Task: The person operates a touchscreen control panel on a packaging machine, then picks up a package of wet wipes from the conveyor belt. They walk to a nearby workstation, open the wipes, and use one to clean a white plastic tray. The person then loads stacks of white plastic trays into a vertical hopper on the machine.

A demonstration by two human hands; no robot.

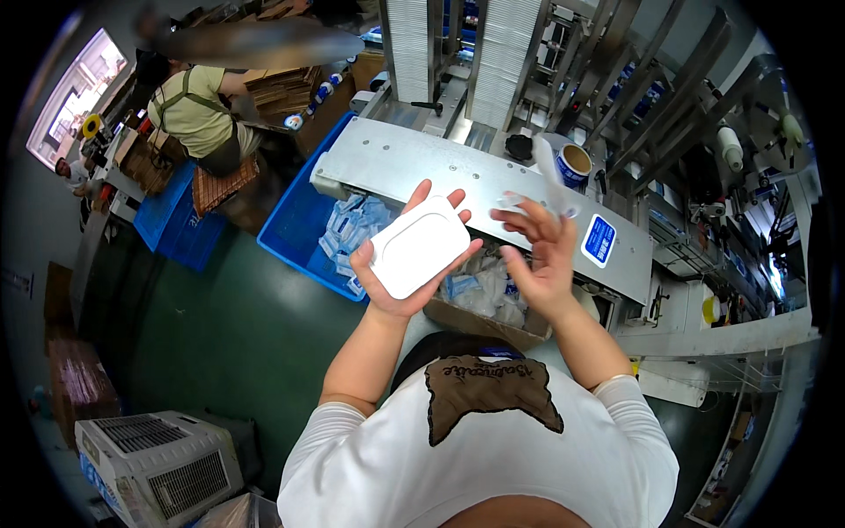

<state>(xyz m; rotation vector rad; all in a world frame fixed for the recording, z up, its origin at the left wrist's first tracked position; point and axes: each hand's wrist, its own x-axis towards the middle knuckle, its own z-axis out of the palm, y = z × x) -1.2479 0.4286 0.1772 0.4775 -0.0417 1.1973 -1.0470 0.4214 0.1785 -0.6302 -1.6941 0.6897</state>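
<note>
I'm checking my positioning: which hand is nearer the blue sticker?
Right. The right hand is just left of the blue sticker; the left hand is farther left, holding the white tray.

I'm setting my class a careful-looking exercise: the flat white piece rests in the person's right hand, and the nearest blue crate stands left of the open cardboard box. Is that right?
Not quite: the head view shows the flat white piece resting in the person's left hand instead. The nearest blue crate does stand left of the open cardboard box.
</note>
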